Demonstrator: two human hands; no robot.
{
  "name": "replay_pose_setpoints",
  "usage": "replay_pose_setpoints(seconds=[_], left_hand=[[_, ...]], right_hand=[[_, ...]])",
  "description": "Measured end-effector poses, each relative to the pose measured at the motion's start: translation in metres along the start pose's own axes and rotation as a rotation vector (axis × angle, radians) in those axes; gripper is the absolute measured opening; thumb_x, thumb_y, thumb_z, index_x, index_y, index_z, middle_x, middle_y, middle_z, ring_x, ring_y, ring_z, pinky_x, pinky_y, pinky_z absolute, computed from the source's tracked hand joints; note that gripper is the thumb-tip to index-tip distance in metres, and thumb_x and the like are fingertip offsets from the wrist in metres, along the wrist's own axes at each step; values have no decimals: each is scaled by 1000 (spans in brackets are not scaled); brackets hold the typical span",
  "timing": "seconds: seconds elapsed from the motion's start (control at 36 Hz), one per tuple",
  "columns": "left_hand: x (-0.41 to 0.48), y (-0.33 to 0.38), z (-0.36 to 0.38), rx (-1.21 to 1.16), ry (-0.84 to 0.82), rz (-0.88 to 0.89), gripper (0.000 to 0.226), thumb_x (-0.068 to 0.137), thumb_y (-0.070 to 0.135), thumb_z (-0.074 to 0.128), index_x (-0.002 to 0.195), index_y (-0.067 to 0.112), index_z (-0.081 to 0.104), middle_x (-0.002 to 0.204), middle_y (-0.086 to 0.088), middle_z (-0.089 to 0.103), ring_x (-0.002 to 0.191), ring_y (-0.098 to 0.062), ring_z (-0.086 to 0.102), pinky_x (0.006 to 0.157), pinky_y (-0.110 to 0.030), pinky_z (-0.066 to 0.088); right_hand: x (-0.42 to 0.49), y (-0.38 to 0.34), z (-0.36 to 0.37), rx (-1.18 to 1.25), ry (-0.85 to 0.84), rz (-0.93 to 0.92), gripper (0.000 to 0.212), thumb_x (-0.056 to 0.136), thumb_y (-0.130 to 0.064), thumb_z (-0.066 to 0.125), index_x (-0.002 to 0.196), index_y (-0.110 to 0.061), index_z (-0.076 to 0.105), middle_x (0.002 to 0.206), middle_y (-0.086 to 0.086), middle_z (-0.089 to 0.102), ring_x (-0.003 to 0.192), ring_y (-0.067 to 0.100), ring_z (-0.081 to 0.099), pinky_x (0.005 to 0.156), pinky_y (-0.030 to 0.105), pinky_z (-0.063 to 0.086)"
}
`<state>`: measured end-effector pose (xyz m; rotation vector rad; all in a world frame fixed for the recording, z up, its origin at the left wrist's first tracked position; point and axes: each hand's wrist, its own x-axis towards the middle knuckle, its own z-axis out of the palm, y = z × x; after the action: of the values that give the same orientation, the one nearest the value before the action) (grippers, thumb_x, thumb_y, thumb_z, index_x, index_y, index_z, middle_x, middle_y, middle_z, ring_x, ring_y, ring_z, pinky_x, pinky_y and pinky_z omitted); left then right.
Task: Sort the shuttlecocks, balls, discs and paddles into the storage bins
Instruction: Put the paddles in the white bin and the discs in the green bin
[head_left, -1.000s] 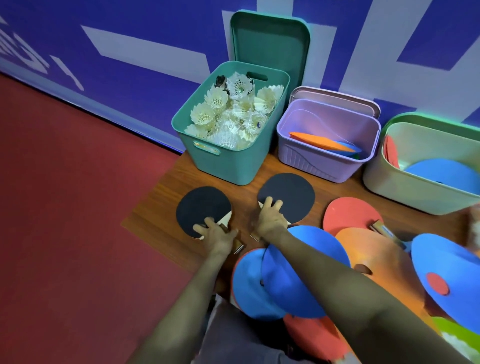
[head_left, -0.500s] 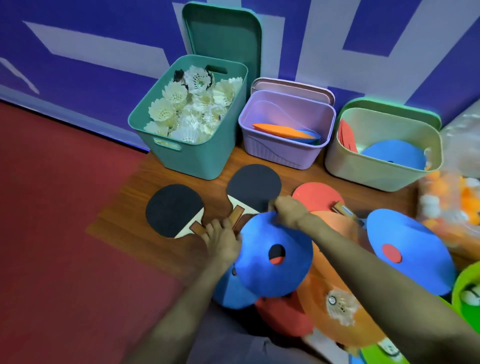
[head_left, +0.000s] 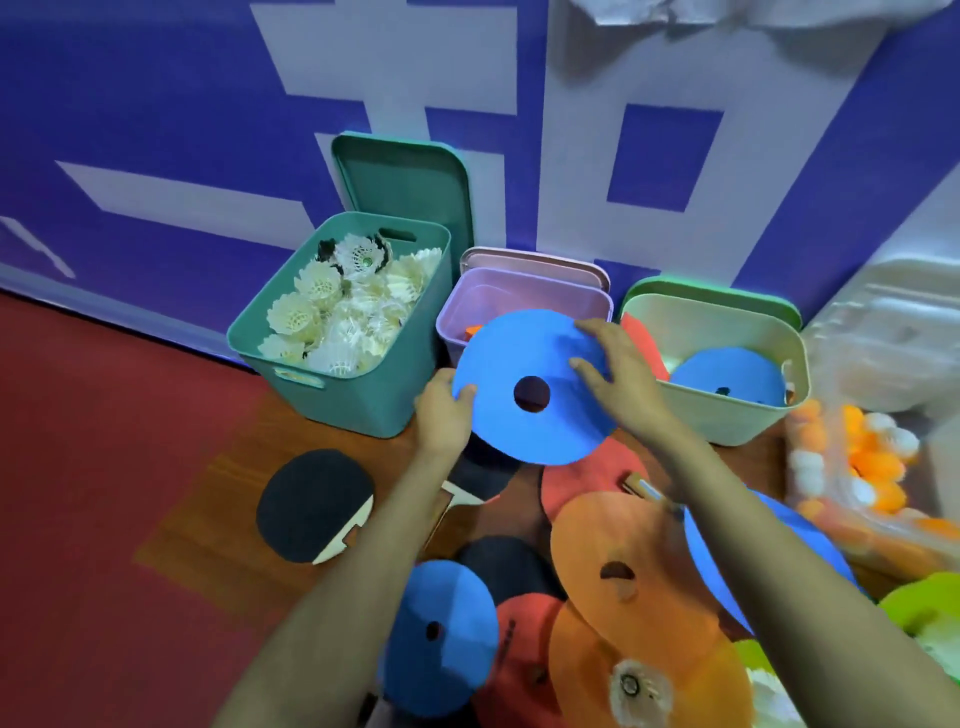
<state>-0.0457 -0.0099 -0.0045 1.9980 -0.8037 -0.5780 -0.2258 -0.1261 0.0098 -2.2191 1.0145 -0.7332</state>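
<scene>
Blue disc (head_left: 519, 353): my left hand (head_left: 441, 410) pinches rim at 9 o'clock, my right hand (head_left: 621, 371) grips 2 o'clock; face tilted toward me.

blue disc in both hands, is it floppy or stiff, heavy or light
Probably light: the left hand and right hand hold the thin blue disc by its edges alone. Likely fairly stiff, as it shows no sag between them.

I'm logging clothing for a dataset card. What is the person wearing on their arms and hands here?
Nothing shows on either: the left forearm and right forearm are bare with no sleeve in view, and the left grip and right grip are ungloved hands. No watch, ring or wristband shows.
</scene>
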Motion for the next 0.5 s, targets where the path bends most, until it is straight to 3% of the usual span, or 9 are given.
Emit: replay_pose_setpoints(seconds=[0.11, 0.19, 0.28, 0.33, 0.36, 0.39, 0.42, 0.44, 0.5], left_hand=[[54, 44, 5, 11, -14, -2, 22, 90, 6, 51, 109, 1, 59, 105, -15, 62, 95, -31, 59, 82, -37, 51], [93, 65, 14, 33, -95, -82, 34, 84, -2, 43, 116, 1, 55, 109, -17, 62, 90, -38, 65, 80, -46, 56], [121, 72, 27, -19, -219, -231, 9, 87, -4, 44, 87, 3, 49, 86, -15, 58, 80, -33, 70, 83, -47, 55], [127, 74, 35, 28, -291, -275, 7, 92, 2, 46, 93, 4, 53, 76, -10, 63, 68, -18, 71, 85, -39, 55], [129, 73, 40, 121, -313, -259, 17, 94, 9, 47, 109, 2, 54, 87, -11, 68, 78, -19, 71, 89, -36, 52], [132, 68, 45, 267, -308, -224, 34, 95, 17, 48, 124, -1, 49, 111, -15, 65, 102, -23, 65, 95, -35, 45], [131, 65, 50, 422, -263, -159, 46, 95, 24, 49, 134, -1, 41, 132, -19, 52, 121, -29, 51, 100, -35, 38], [128, 62, 54, 504, -238, -94, 53, 95, 28, 49, 138, 0, 36, 142, -20, 39, 131, -32, 38, 104, -35, 32], [117, 53, 62, 571, -240, 52, 52, 95, 30, 48, 140, 5, 37, 145, -19, 34, 136, -32, 29, 110, -37, 24]], right_hand=[[19, 0, -18, -47, -66, -183, 38, 84, -34, 64, 114, -12, 65, 128, 8, 56, 119, 13, 45, 106, 17, 24], [39, 8, -19, -117, -240, -214, 39, 80, -34, 72, 111, -11, 66, 114, 4, 64, 108, 14, 53, 92, 15, 32], [57, 21, -7, -201, -270, -98, 25, 87, -14, 64, 111, -9, 63, 112, 7, 64, 104, 25, 57, 80, 18, 33], [66, 27, 4, -187, -226, 9, 21, 91, -8, 54, 109, -7, 63, 111, 10, 65, 104, 28, 58, 82, 27, 38], [69, 29, 11, -174, -216, 60, 19, 93, -10, 52, 108, -7, 63, 111, 10, 65, 103, 30, 59, 83, 31, 40], [72, 31, 17, -174, -223, 104, 20, 95, -12, 49, 109, -7, 62, 110, 11, 66, 103, 32, 58, 84, 34, 42], [76, 34, 23, -206, -255, 142, 22, 97, -16, 46, 112, -9, 61, 114, 11, 65, 107, 33, 57, 87, 37, 42], [78, 36, 29, -274, -312, 170, 27, 99, -21, 42, 119, -13, 59, 122, 9, 62, 115, 31, 54, 94, 39, 40], [80, 38, 39, -403, -435, 202, 38, 102, -32, 33, 135, -22, 48, 142, -1, 47, 134, 23, 37, 110, 45, 22]])
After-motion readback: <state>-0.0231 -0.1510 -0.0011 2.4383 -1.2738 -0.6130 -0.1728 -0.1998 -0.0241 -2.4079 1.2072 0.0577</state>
